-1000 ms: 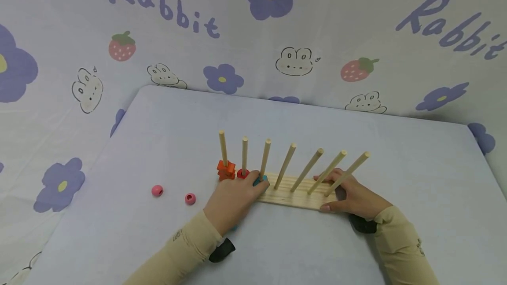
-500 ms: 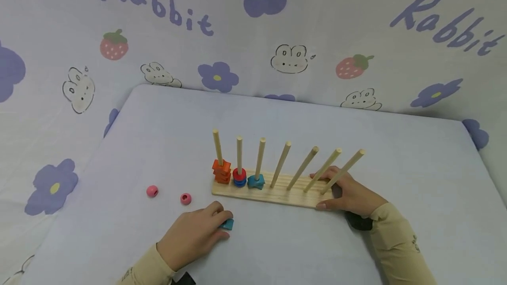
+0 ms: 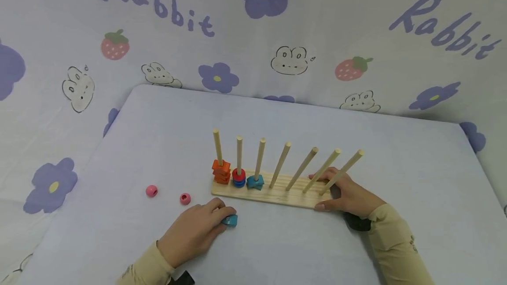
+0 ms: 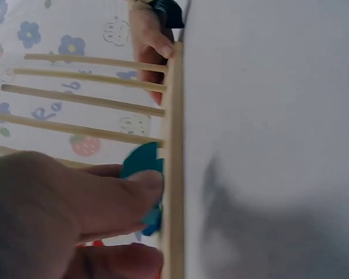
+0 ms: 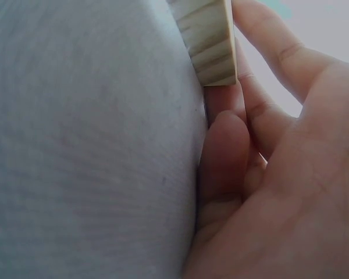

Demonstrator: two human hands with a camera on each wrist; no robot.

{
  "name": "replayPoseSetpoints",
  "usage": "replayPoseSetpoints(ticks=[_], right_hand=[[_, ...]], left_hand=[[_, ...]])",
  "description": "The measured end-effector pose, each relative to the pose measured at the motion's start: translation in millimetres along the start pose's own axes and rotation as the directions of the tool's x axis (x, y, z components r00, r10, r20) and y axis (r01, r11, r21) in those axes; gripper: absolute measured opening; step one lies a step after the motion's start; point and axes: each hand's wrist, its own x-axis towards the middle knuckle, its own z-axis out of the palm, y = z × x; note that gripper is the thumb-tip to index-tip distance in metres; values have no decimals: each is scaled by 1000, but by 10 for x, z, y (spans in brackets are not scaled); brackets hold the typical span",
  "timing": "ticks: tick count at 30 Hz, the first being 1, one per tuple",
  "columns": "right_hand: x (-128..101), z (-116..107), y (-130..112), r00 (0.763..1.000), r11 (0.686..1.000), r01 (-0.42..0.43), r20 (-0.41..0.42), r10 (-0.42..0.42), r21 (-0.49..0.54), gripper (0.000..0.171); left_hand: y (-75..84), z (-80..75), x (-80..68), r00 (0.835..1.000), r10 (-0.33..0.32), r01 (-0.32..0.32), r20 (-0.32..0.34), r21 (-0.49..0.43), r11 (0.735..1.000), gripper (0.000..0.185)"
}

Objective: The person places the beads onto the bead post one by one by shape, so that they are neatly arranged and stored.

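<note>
In the head view my left hand (image 3: 194,234) pinches a small teal block (image 3: 230,220) just in front of the wooden peg board (image 3: 293,198). The left wrist view shows thumb and fingers against a teal piece (image 4: 142,160), with the board behind. My right hand (image 3: 352,195) grips the board's right end, thumb at the front edge and fingers at the back. Orange star-like blocks (image 3: 221,172) are stacked on the leftmost peg. A red ring (image 3: 239,174) sits above blue on the second peg, and teal blocks (image 3: 255,182) on the third.
Two pink beads (image 3: 152,191) lie on the white tabletop (image 3: 277,250), left of the board. Several bare pegs (image 3: 303,168) rise from the board's middle and right. A patterned cloth (image 3: 245,47) hangs behind the table.
My left hand has come away from the third peg, leaving teal blocks on it, and moved down left to another teal block, which has shifted slightly right. The right hand stays on the board.
</note>
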Motion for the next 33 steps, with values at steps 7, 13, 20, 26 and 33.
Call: replayPoseSetpoints(ticks=[7,13,20,26,33], right_hand=[[12,29,-17,1000,1000,1,-5,-1,26,57],[12,31,-9,1000,999,-12,-4,12,30,60],[18,16,-12,1000,1000,18,0,-18,9,56],[24,15,-21,1000,999,25,2,-25,25,54],[20,21,-14,1000,1000,3,4,-3,20,54]], left_hand=[[84,-297,244,959,67,-86,-276,-60,994,31],[220,-563,439,896,39,-116,-442,-147,982,31],[358,-807,687,854,63,-140,-516,-112,984,32],[405,-888,856,822,90,-163,-562,-80,983,31],[447,-913,977,815,115,-166,-568,-39,985,28]])
